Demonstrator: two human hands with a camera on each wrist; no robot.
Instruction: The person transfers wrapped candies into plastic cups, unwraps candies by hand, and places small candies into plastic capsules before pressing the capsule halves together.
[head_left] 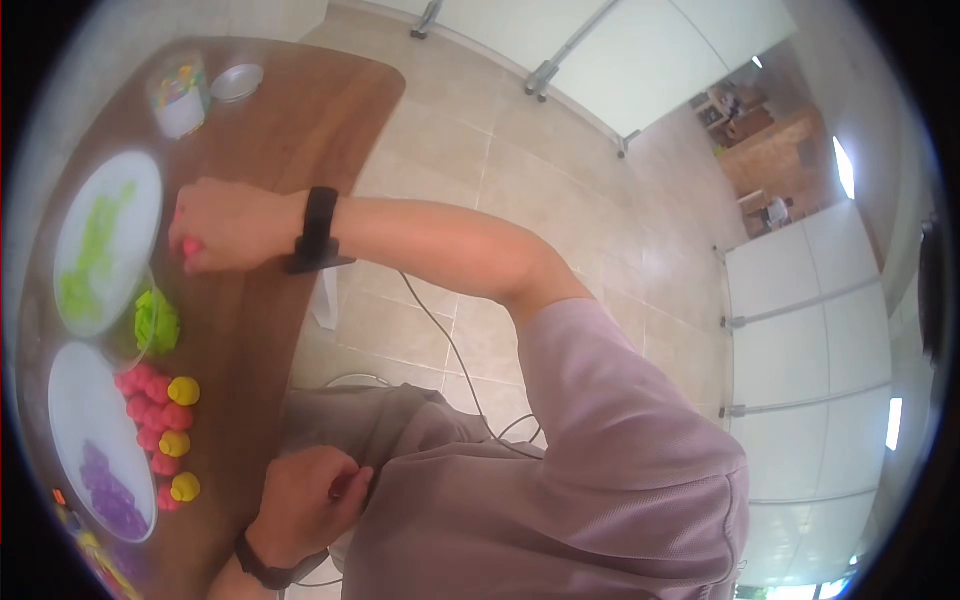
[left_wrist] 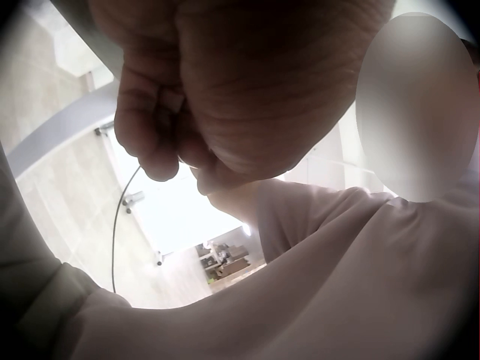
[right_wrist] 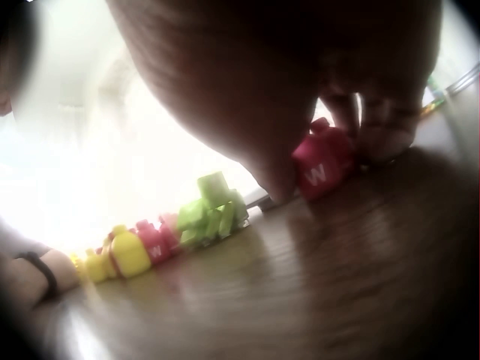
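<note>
On the brown table, my right hand (head_left: 240,225) pinches a pink knobbed piece (right_wrist: 321,169) between thumb and fingers. A white W shows on its side, and it stands right at the wooden surface in the right wrist view. Just left of that hand is a white oval plate (head_left: 140,215) with light green pieces on it. A heap of bright green blocks (head_left: 157,322) sits near the plate. My left hand (head_left: 310,500) stays near my lap, fingers loosely curled around nothing. In the left wrist view its palm (left_wrist: 262,82) fills the top.
Rows of red knobbed pieces (head_left: 150,412) and yellow ones (head_left: 175,444) stand beside a second white plate (head_left: 75,385) with purple pieces (head_left: 110,495). At the table's far end are a clear jar (head_left: 180,105) and a round lid (head_left: 237,83). A cable (head_left: 450,350) hangs beside me.
</note>
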